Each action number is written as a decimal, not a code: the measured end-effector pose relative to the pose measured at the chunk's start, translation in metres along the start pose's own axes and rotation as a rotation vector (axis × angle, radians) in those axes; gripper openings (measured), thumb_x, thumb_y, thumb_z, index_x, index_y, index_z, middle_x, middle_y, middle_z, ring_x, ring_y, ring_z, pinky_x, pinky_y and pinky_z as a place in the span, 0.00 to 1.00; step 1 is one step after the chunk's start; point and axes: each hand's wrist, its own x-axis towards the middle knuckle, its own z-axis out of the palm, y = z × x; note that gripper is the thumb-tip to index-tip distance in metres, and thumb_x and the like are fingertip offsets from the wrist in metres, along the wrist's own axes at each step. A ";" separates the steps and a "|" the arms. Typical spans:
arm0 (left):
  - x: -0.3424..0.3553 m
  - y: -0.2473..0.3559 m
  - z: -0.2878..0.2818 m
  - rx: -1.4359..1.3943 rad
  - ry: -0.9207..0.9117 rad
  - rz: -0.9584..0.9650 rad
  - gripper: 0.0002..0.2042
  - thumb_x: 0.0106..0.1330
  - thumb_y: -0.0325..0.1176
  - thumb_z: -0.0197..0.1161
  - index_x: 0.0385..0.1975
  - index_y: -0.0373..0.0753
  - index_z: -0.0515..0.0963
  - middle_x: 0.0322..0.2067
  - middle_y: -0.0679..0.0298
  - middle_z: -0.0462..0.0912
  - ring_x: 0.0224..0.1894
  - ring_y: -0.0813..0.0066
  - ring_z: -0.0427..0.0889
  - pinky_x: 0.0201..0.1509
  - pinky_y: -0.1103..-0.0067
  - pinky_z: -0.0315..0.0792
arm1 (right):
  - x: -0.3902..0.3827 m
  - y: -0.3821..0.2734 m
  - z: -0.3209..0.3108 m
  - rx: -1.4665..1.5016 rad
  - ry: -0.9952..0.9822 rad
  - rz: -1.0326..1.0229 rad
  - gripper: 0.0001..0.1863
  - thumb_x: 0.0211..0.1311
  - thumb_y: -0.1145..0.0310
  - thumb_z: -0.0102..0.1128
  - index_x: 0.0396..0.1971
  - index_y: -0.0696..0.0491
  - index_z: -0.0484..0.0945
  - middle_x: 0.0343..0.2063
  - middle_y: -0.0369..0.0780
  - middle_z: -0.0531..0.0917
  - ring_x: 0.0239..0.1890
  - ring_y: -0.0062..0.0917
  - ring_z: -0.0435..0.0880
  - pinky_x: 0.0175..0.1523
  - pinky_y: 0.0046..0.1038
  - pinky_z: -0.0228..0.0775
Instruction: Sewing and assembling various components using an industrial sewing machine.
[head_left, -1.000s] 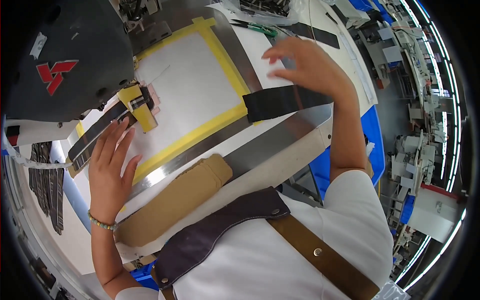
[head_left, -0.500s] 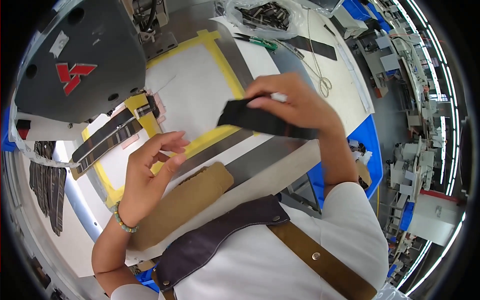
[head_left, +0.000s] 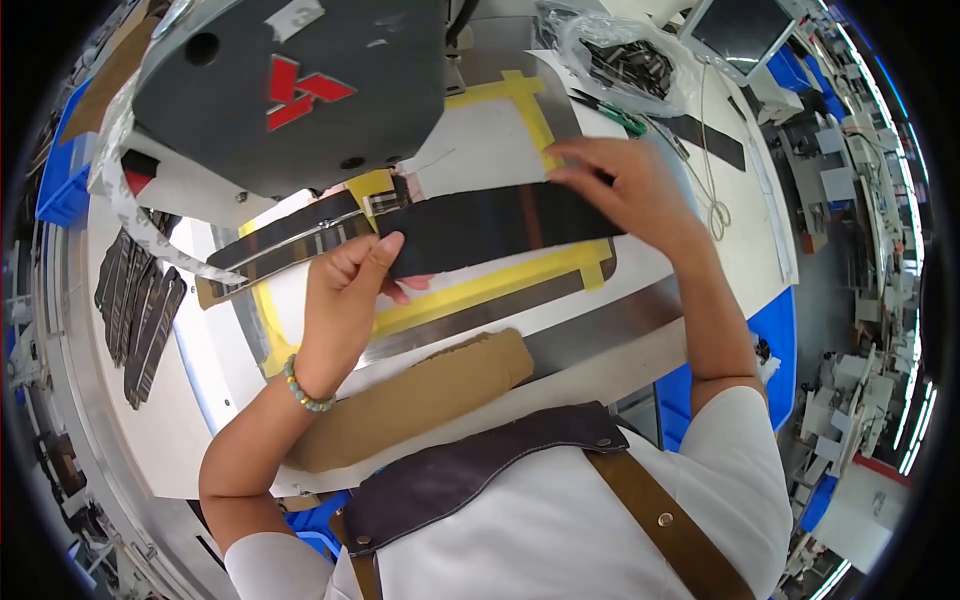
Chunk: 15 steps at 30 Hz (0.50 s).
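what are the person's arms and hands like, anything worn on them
Both forearms are bare, without gloves. The left hand has a bracelet of pale green and tan beads at the wrist. The right hand shows no ring, watch or band. Short white sleeves cover only the upper arms.

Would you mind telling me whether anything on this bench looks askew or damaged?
Nothing stands out. Both hands, left hand and right hand, hold a dark strip flat over the yellow-taped frame; the tan pad and spare strips lie orderly.
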 end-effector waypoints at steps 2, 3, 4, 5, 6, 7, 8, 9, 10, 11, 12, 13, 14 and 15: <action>0.003 -0.004 0.003 0.024 -0.040 0.015 0.18 0.85 0.39 0.60 0.29 0.37 0.79 0.28 0.67 0.85 0.35 0.77 0.91 0.40 0.82 0.81 | 0.010 0.011 -0.005 -0.223 0.167 -0.129 0.14 0.71 0.67 0.72 0.52 0.53 0.89 0.33 0.41 0.88 0.30 0.35 0.85 0.35 0.35 0.74; 0.005 -0.006 0.005 0.008 -0.045 0.007 0.17 0.84 0.36 0.61 0.29 0.37 0.79 0.28 0.66 0.86 0.37 0.76 0.92 0.41 0.82 0.82 | 0.014 0.014 -0.009 -0.400 0.142 -0.154 0.12 0.70 0.66 0.71 0.49 0.52 0.90 0.36 0.39 0.89 0.35 0.36 0.86 0.40 0.37 0.75; 0.008 -0.007 0.007 -0.010 -0.039 0.014 0.15 0.84 0.34 0.61 0.29 0.37 0.79 0.29 0.66 0.86 0.39 0.75 0.93 0.41 0.82 0.82 | 0.019 0.013 -0.010 -0.561 0.134 -0.201 0.10 0.69 0.65 0.71 0.46 0.50 0.90 0.38 0.37 0.90 0.41 0.36 0.87 0.46 0.38 0.77; 0.010 -0.007 0.006 -0.020 -0.042 -0.019 0.11 0.82 0.30 0.62 0.33 0.36 0.79 0.30 0.66 0.86 0.42 0.74 0.94 0.44 0.83 0.84 | 0.024 0.010 -0.007 -0.526 0.065 -0.189 0.10 0.70 0.65 0.69 0.46 0.51 0.90 0.45 0.37 0.89 0.51 0.37 0.85 0.56 0.39 0.75; 0.010 -0.007 0.007 -0.026 -0.071 -0.009 0.11 0.82 0.30 0.62 0.33 0.36 0.79 0.30 0.66 0.86 0.42 0.74 0.94 0.44 0.83 0.84 | 0.028 0.004 0.000 -0.533 0.050 -0.178 0.10 0.70 0.65 0.69 0.46 0.51 0.90 0.45 0.37 0.89 0.51 0.37 0.85 0.56 0.39 0.75; 0.011 -0.007 0.009 -0.034 -0.054 -0.004 0.08 0.82 0.29 0.62 0.38 0.34 0.78 0.28 0.68 0.85 0.42 0.74 0.94 0.44 0.82 0.85 | 0.031 -0.003 0.012 -0.340 0.089 -0.262 0.12 0.71 0.64 0.69 0.48 0.52 0.89 0.45 0.39 0.89 0.51 0.39 0.85 0.57 0.40 0.75; 0.011 -0.007 0.009 -0.043 -0.019 0.006 0.06 0.82 0.27 0.62 0.42 0.31 0.78 0.27 0.69 0.83 0.42 0.75 0.94 0.44 0.82 0.86 | 0.034 -0.011 0.024 -0.136 0.114 -0.342 0.13 0.71 0.63 0.69 0.49 0.53 0.88 0.44 0.41 0.88 0.51 0.41 0.84 0.59 0.40 0.75; 0.011 -0.006 0.009 -0.041 -0.031 0.001 0.06 0.82 0.27 0.62 0.42 0.31 0.78 0.27 0.69 0.83 0.42 0.75 0.94 0.44 0.82 0.86 | 0.037 -0.017 0.036 -0.142 0.125 -0.348 0.13 0.71 0.63 0.69 0.49 0.53 0.88 0.44 0.41 0.88 0.51 0.41 0.84 0.59 0.40 0.75; 0.010 -0.006 0.009 -0.035 -0.048 0.003 0.06 0.82 0.27 0.62 0.46 0.30 0.78 0.26 0.70 0.83 0.42 0.74 0.94 0.45 0.82 0.86 | 0.039 -0.024 0.048 -0.032 0.104 -0.372 0.15 0.71 0.62 0.69 0.51 0.54 0.87 0.44 0.42 0.88 0.51 0.42 0.84 0.59 0.41 0.75; 0.010 -0.005 0.009 -0.028 -0.043 0.006 0.06 0.82 0.27 0.62 0.49 0.29 0.77 0.26 0.70 0.83 0.42 0.74 0.94 0.46 0.81 0.87 | 0.042 -0.028 0.057 0.073 0.066 -0.403 0.16 0.72 0.62 0.69 0.52 0.55 0.86 0.45 0.43 0.87 0.51 0.44 0.84 0.58 0.42 0.75; 0.009 -0.005 0.009 -0.025 -0.064 0.008 0.06 0.82 0.27 0.62 0.49 0.29 0.77 0.26 0.70 0.83 0.42 0.74 0.94 0.46 0.81 0.87 | 0.045 -0.030 0.062 0.078 0.086 -0.397 0.16 0.72 0.62 0.69 0.52 0.55 0.86 0.45 0.43 0.87 0.51 0.44 0.84 0.58 0.42 0.75; 0.008 -0.005 0.009 -0.056 -0.074 0.010 0.07 0.82 0.27 0.62 0.50 0.29 0.78 0.26 0.69 0.83 0.43 0.74 0.94 0.46 0.81 0.87 | 0.049 -0.031 0.065 0.136 0.000 -0.370 0.16 0.72 0.63 0.70 0.54 0.54 0.85 0.44 0.44 0.86 0.50 0.45 0.82 0.57 0.42 0.75; 0.008 -0.005 0.009 -0.100 -0.077 0.030 0.08 0.82 0.27 0.61 0.51 0.28 0.78 0.26 0.69 0.84 0.43 0.74 0.94 0.46 0.81 0.87 | 0.051 -0.031 0.068 0.202 -0.065 -0.372 0.17 0.72 0.64 0.70 0.56 0.54 0.84 0.43 0.45 0.85 0.49 0.45 0.81 0.55 0.43 0.75; 0.008 -0.005 0.009 -0.087 -0.081 0.012 0.08 0.82 0.27 0.61 0.51 0.28 0.78 0.26 0.69 0.84 0.43 0.74 0.94 0.46 0.81 0.87 | 0.054 -0.032 0.069 0.239 -0.080 -0.333 0.14 0.72 0.65 0.70 0.52 0.55 0.84 0.41 0.45 0.85 0.46 0.45 0.81 0.53 0.43 0.75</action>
